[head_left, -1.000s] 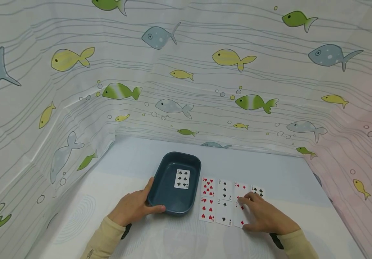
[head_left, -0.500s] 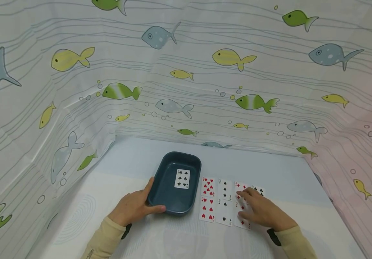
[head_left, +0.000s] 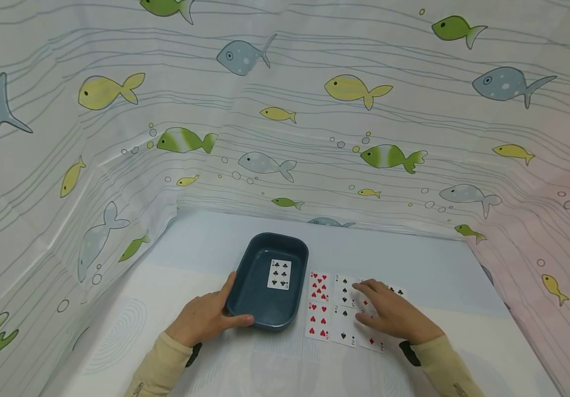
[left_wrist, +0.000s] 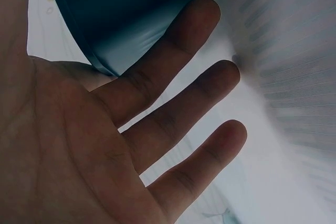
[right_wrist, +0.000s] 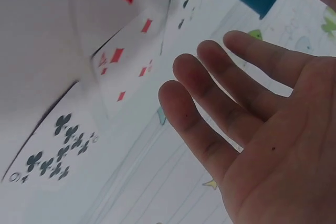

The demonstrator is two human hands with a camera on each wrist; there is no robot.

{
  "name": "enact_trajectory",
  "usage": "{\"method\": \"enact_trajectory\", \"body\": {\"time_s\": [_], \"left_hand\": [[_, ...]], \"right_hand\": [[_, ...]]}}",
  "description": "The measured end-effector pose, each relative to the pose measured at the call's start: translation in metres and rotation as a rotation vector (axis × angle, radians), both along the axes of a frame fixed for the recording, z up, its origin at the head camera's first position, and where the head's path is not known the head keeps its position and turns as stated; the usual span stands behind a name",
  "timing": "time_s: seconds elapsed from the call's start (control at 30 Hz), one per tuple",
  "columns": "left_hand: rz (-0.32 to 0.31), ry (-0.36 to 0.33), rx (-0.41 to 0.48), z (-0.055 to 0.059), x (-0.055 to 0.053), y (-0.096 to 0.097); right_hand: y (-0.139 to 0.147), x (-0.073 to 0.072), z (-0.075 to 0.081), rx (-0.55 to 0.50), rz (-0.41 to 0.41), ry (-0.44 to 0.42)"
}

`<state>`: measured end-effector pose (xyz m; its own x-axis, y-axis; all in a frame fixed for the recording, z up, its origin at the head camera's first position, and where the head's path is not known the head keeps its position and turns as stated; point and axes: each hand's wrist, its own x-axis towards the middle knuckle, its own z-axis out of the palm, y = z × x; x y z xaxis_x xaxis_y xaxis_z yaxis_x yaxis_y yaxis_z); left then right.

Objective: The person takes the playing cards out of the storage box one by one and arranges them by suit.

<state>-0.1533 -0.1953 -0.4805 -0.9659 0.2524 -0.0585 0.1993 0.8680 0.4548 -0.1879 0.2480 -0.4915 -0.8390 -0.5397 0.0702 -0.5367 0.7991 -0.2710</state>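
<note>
My left hand (head_left: 203,317) rests against the left side of a dark blue tray (head_left: 252,309), thumb along the near corner; its fingers (left_wrist: 173,103) look straight in the left wrist view. Inside the tray lies a six of clubs (head_left: 279,274). Over the right part of two rows of face-up cards reaches my right hand (head_left: 391,311), holding nothing, fingers loosely extended. Its fingertips overlap the three of spades (head_left: 343,284) and two of spades (head_left: 343,328). Partly covered beneath it are the two of diamonds (head_left: 371,341) and four of diamonds (right_wrist: 123,69).
Left of the spades, close to the tray, are a higher heart card (head_left: 318,288) and the six of hearts (head_left: 317,320). A club card (right_wrist: 52,150) ends the far row on the right. Fish-patterned sheeting (head_left: 315,127) walls the white table (head_left: 434,264).
My right hand has slid leftward across the cards, from the diamonds to the edge of the spades. The left hand, tray and cards stay where they were.
</note>
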Motion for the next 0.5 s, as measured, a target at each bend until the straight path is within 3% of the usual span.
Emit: {"method": "enact_trajectory", "body": {"time_s": [0.5], "left_hand": [[-0.001, 0.011, 0.002, 0.001, 0.000, 0.000]], "right_hand": [[-0.041, -0.018, 0.016, -0.003, 0.019, -0.014]]}}
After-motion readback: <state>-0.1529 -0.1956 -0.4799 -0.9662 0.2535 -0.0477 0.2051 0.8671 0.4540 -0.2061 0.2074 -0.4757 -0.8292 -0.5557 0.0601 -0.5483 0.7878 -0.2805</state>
